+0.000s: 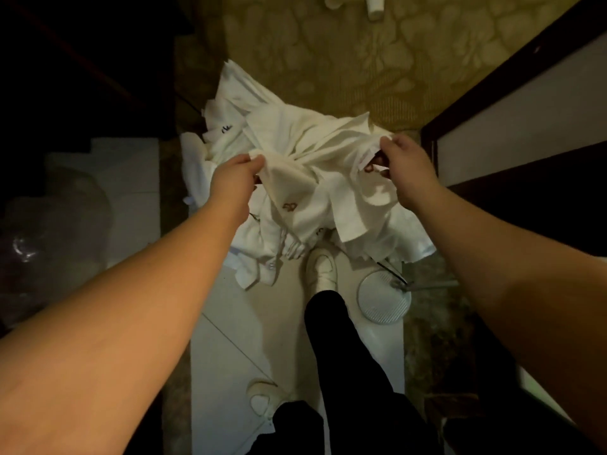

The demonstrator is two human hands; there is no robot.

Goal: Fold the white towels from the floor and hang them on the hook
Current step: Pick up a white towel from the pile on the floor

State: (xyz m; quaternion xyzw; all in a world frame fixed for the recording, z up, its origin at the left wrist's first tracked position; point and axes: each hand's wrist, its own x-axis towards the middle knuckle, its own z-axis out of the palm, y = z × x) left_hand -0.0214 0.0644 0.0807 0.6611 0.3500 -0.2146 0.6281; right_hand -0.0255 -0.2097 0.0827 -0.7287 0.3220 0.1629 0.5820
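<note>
Head view, looking down. Both my arms reach forward over the pile of towels [282,142] on the floor. My left hand [235,178] pinches an edge of the towel [315,188] I am lifting, fingers curled round the cloth. My right hand [402,165] grips the opposite edge, thumb and fingers closed on it, knuckles up. The towel sags between the two hands and drapes down over the pile.

Pile lies where the pale tile [230,339] meets the patterned carpet [361,60], which runs beyond the pile. My shoe [320,267] pokes out just below the pile; my other shoe [262,400] stands nearer me. A round drain cover [382,298] sits beside the pile's near edge, right of the shoe.

No containers seen. Towel carries a small brown embroidered mark [289,206]; a dark mark [226,128] shows on a towel at the pile's far left. Neither is readable.
</note>
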